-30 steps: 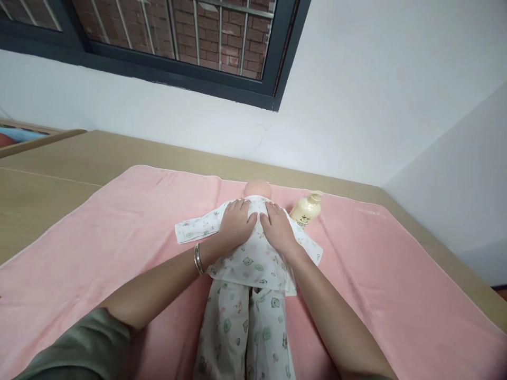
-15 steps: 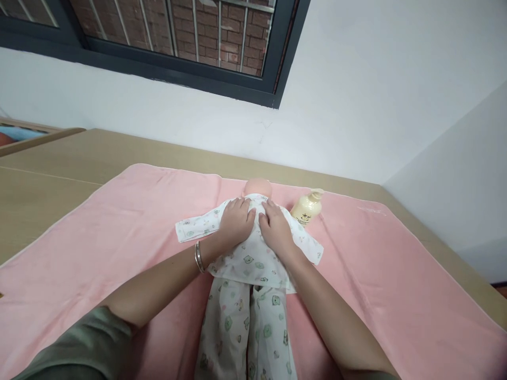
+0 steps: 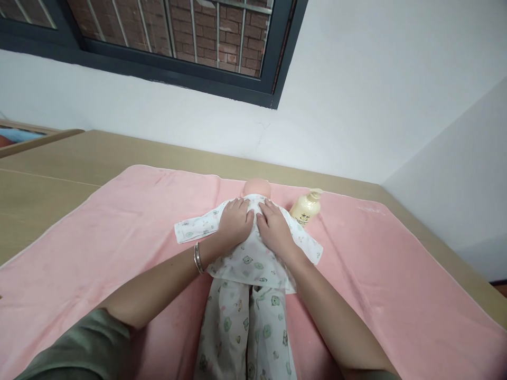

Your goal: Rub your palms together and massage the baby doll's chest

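A baby doll in a white printed top and matching trousers lies on a pink blanket, its head at the far end and its sleeves spread to both sides. My left hand rests flat on the left side of the upper part of the top, fingers stretched toward the head. On the right side of the top lies my right hand, also flat with the fingers apart. Both thumbs point inward, a small gap between them. The doll's hands and feet are not visible.
A pale yellow pump bottle stands on the pink blanket beside the doll's right-hand sleeve. The blanket covers a wooden surface. Behind are a white wall and a dark-framed window with bars.
My right hand has shifted very slightly left on the doll's top. The rest of the view is nearly the same, with a tiny camera shift.
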The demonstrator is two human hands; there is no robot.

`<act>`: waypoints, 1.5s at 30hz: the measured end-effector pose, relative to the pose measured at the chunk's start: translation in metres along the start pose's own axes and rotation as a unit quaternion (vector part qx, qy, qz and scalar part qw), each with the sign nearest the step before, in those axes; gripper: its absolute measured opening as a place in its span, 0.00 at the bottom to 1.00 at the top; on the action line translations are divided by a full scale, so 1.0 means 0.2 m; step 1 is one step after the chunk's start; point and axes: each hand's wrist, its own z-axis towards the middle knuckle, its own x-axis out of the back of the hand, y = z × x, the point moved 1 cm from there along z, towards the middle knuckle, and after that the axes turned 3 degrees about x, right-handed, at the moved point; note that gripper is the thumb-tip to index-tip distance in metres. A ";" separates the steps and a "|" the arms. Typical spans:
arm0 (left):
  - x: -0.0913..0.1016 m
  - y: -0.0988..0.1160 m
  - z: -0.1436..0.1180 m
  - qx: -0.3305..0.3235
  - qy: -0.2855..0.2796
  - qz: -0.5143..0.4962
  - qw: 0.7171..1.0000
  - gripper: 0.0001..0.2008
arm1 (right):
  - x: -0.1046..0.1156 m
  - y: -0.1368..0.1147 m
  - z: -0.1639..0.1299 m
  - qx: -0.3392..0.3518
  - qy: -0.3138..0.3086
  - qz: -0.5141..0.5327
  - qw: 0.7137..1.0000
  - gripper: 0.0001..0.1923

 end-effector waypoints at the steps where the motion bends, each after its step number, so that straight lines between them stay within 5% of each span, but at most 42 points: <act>1: 0.00 0.00 0.00 -0.001 0.000 -0.001 1.000 0.20 | 0.01 0.00 0.00 0.005 0.018 0.009 1.000 0.26; 5: 0.00 -0.01 0.00 -0.005 -0.001 -0.007 1.000 0.19 | 0.03 0.00 -0.01 0.014 0.095 0.026 0.995 0.26; 11: 0.00 0.00 0.01 0.004 -0.012 -0.020 1.000 0.21 | 0.01 0.01 0.01 0.021 0.006 0.015 1.000 0.25; 17: 0.06 -0.01 0.05 0.046 -0.059 -0.076 0.994 0.24 | 0.36 -0.03 -0.04 0.022 0.114 0.061 0.991 0.27; 21: 0.18 0.05 0.12 0.103 -0.043 -0.211 0.971 0.25 | 0.59 0.04 -0.07 -0.008 0.206 0.080 0.975 0.29; 24: 0.24 0.19 0.17 0.155 -0.050 -0.405 0.900 0.25 | 0.67 0.12 -0.07 -0.055 0.228 0.079 0.969 0.32; 29: 0.22 0.50 0.28 0.261 -0.219 -0.715 0.611 0.31 | 0.65 0.20 -0.03 -0.087 0.177 0.025 0.980 0.28; 32: 0.19 0.60 0.36 0.310 -0.269 -0.758 0.508 0.33 | 0.63 0.21 -0.01 -0.081 0.128 -0.034 0.988 0.24; 38: 0.17 0.64 0.43 0.338 -0.285 -0.799 0.407 0.37 | 0.58 0.21 -0.01 -0.091 0.060 -0.141 0.984 0.26; 45: 0.17 0.64 0.41 0.332 -0.289 -0.805 0.398 0.36 | 0.49 0.19 0.00 -0.092 0.052 -0.275 0.956 0.28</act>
